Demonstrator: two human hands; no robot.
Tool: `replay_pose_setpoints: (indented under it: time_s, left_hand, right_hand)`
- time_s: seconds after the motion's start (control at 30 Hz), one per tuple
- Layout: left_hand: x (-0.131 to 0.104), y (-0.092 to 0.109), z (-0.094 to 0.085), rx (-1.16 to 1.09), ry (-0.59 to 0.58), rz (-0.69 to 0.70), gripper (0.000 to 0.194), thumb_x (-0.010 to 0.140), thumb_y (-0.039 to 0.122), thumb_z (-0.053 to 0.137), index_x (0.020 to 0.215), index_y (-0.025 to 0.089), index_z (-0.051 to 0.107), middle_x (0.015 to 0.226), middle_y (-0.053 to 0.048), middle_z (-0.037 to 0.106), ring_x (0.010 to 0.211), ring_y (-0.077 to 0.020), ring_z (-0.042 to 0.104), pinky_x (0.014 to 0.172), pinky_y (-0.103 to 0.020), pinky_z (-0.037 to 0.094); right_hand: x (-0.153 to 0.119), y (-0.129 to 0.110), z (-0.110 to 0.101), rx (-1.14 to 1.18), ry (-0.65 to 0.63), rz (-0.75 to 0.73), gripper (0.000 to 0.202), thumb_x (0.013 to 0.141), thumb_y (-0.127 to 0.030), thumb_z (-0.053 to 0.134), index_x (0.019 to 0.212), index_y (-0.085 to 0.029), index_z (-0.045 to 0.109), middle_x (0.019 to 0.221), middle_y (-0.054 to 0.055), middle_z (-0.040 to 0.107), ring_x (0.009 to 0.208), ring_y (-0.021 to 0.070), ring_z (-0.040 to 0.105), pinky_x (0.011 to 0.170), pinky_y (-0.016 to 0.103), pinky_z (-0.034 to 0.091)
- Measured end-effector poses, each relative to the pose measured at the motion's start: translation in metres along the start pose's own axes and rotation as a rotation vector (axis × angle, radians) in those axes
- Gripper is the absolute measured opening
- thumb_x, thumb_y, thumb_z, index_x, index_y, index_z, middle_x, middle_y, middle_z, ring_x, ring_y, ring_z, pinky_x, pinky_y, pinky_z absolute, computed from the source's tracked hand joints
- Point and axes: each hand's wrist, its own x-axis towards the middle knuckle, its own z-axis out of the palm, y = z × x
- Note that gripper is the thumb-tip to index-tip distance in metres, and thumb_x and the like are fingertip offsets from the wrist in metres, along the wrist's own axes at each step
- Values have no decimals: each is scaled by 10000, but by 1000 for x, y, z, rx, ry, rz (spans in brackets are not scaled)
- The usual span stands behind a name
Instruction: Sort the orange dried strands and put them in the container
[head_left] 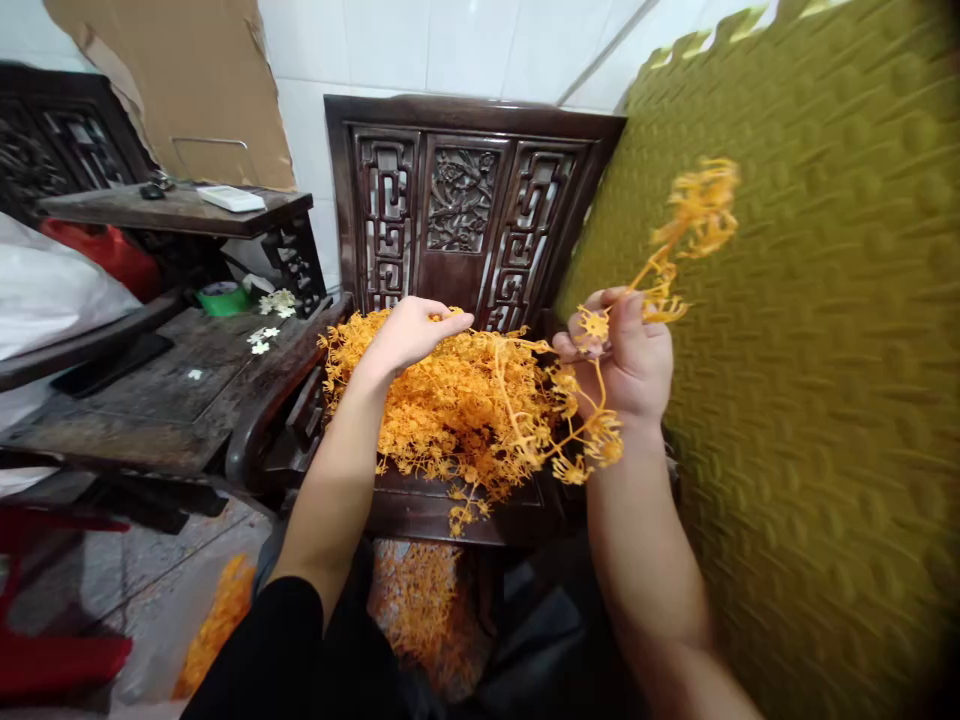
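Note:
A heap of orange plastic flower sprigs [442, 410] lies on the seat of a dark carved wooden chair [465, 515]. Over the heap's back edge is my left hand [412, 335], its thumb stretched along curled fingers; what they pinch, if anything, is hidden. My right hand [634, 350] is raised at the heap's right side, closed around the stems of orange plastic sprigs [664, 250]. One bunch sticks up past the fingers, and other branches hang below the hand toward the heap. A thin stem runs between the heap and the right hand.
A yellow-green foam mat [810, 330] stands upright along the right. At left, a wooden table [142, 390] bears green tape [223, 298] and small pale flower pieces [261, 340]. More orange pieces [424, 600] lie on the floor, and a bag of them [217, 620] stands lower left.

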Motion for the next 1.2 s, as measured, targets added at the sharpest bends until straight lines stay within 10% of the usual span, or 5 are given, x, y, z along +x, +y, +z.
replay_pose_setpoints:
  time_s: [0.27,0.5,0.77,0.93,1.2]
  left_hand:
    - [-10,15,-18,274,-18,31,385,862,540,706,749,180,782,742,-52,721,692,-170,574,726,-339,413]
    - [-33,39,-18,-104,82,227,694,966,775,444,820,168,747,652,-20,612,600,-123,520,599,-289,370]
    - [-38,52,-1,27,-107,361,252,963,379,653,918,154,758,888,-27,761,807,-152,635,755,-278,459]
    - [-36,49,10,250,-121,451,208,953,255,620,791,150,696,790,-19,702,722,-145,583,708,-286,427]
    - [-41,56,26,326,-103,417,330,1012,279,531,714,162,611,689,-7,631,625,-132,497,654,-301,381]
  right_hand:
    - [-6,-4,3,-279,-37,116,325,731,-473,927,782,-206,750,636,-28,545,479,63,411,441,252,339]
    - [-17,-12,14,-360,-178,199,353,745,-496,907,876,-193,782,619,-38,523,503,58,323,430,236,213]
    - [-22,-3,17,-459,-215,91,297,854,-467,825,939,-194,746,755,-9,657,585,97,540,510,235,457]
    - [-22,-2,21,-494,-208,-8,262,817,-412,863,941,-192,792,927,41,778,828,173,706,767,312,587]
    - [-21,6,17,-525,-39,-73,206,806,-367,861,808,-183,768,751,13,729,677,143,632,642,283,515]
